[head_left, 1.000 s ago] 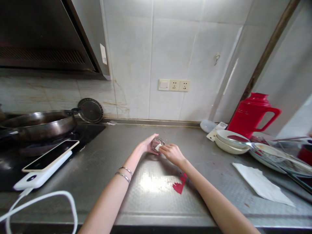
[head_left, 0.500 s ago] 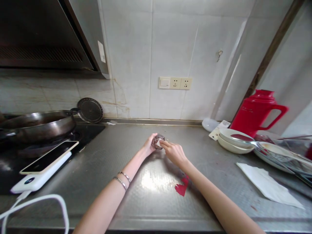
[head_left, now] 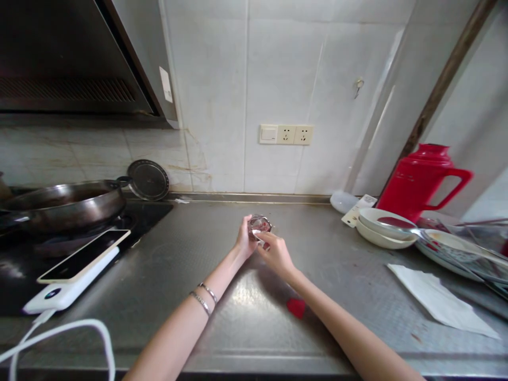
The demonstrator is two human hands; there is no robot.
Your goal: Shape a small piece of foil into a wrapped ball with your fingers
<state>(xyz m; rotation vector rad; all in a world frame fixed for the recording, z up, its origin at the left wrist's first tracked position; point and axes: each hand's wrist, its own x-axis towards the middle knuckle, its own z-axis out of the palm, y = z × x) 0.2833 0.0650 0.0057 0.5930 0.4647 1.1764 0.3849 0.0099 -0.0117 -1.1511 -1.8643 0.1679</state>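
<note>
container of clear round glass [head_left: 263, 224], inside blurred, is clasped by the left hand [head_left: 246, 237] over the grey metal surface [head_left: 198, 233]; the right hand [head_left: 275, 253] pinches a white wad [head_left: 256, 232] at the rim.

countertop [head_left: 190, 328]: textured metal, shiny | round container [head_left: 262, 224]: glass-like, glossy | pan [head_left: 89, 203]: scuffed metal, satin | thermos flask [head_left: 415, 182]: smooth plastic | napkin [head_left: 440, 301]: matt paper | wall tiles [head_left: 286, 69]: smooth, glossy

Round glass vessel [head_left: 262, 223], white wad [head_left: 256, 233] touching
</note>
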